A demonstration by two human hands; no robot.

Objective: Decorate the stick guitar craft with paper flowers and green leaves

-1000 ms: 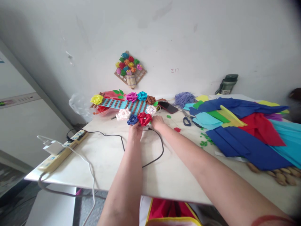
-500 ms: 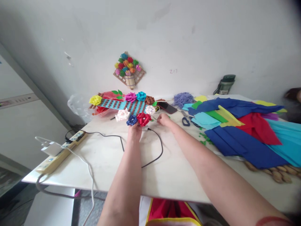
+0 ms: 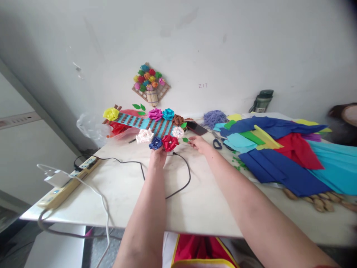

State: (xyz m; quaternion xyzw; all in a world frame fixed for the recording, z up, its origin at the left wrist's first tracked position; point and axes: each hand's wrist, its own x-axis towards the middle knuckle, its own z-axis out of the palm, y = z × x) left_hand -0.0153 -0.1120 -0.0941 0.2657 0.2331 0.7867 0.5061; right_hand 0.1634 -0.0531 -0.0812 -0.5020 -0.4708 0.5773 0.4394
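Observation:
My left hand (image 3: 157, 156) grips the lower edge of a craft panel (image 3: 131, 121) with blue and brown stripes, lifted above the table. Flowers ring the panel: a yellow one (image 3: 111, 113), a magenta one (image 3: 155, 114), a turquoise one (image 3: 168, 114), a brown one (image 3: 177, 119), two pale ones, a navy one (image 3: 155, 143) and a red one (image 3: 170, 142). Green leaves (image 3: 138, 108) stick out at its upper edge. To the right of the red flower, my right hand (image 3: 198, 143) pinches a small green leaf (image 3: 185, 140), apart from the panel.
Scissors (image 3: 217, 144) and a phone (image 3: 196, 128) lie beyond my right hand. Purple shredded strands (image 3: 214, 118), coloured sheets (image 3: 284, 171) and a bottle (image 3: 263, 101) are at right. A power strip (image 3: 65, 188) and cables occupy the left. A flower decoration (image 3: 151, 83) hangs on the wall.
The leaf at my right fingertips has turned, so its flat face now shows. My right hand has shifted slightly relative to the panel. The view has turned a little to the right.

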